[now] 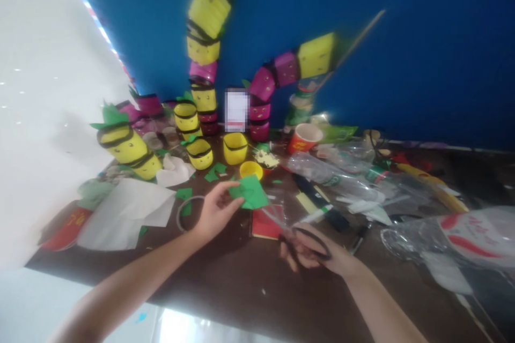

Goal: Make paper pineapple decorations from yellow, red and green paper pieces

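Between the thumb and fingers of my left hand (219,209) is a piece of green paper (253,193), held up above the table. My right hand (308,249) is closed around the dark handles of a pair of scissors (277,217). The scissor blades point up and left toward the paper's lower right corner; blur hides whether they touch it. Beneath the blades lies a red square (267,222). A small yellow cup (251,171) stands just behind the green paper, and green scraps (215,171) are scattered to its left.
Yellow and purple cups with drawn faces (205,97) are stacked at the back. A white sheet (124,214) and a red carton (68,228) lie left. Plastic bottles (333,174), a red paper cup (306,138) and a marker (314,215) crowd the right. A roll of tape (185,214) sits near my left wrist.
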`<state>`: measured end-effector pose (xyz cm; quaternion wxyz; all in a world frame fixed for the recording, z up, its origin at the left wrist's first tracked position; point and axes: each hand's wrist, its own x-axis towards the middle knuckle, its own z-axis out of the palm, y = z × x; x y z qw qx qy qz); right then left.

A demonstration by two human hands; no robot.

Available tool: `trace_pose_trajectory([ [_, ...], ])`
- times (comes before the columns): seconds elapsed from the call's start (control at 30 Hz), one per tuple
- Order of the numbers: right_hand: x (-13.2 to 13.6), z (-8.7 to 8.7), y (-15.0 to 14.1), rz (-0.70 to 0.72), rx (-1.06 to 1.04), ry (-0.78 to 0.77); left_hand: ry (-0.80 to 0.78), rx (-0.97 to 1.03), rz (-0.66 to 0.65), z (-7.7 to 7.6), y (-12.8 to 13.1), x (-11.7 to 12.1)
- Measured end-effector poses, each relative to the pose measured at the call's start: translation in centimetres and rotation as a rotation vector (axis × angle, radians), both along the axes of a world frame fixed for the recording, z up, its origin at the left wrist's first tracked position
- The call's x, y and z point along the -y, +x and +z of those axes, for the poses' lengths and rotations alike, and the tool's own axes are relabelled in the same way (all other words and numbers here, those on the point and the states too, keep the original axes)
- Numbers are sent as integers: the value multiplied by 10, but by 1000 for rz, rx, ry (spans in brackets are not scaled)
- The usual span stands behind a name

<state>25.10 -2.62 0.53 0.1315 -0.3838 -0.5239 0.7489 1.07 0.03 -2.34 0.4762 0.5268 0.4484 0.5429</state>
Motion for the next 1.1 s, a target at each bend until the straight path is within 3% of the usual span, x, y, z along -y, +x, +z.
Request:
trace_pose_trajectory([
  [0.1, 0, 0, 4, -39, 14, 85, -9, -82, 41, 1, -2, -1],
  [0.2, 2, -1, 5, -179, 155, 296, -15, -81, 35, 2, -4, -1],
  [0.43, -2, 0, 10, -433, 785, 1313, -84, -70, 79, 6, -4, -1],
  [0.57, -10, -6, 15, -419, 1035, 1559, -72, -81, 189, 6, -4, -1],
  [0.83, -14, -9, 11, -574, 1049, 1589, -59, -72, 198, 5, -5, -2],
  [0.97, -14, -11, 7, -669, 928, 1482, -62, -71, 197, 3, -5, -3],
  [1.1, -12, -17, 8, -854, 814, 1325, -59, -55, 194, 0, -6, -3],
])
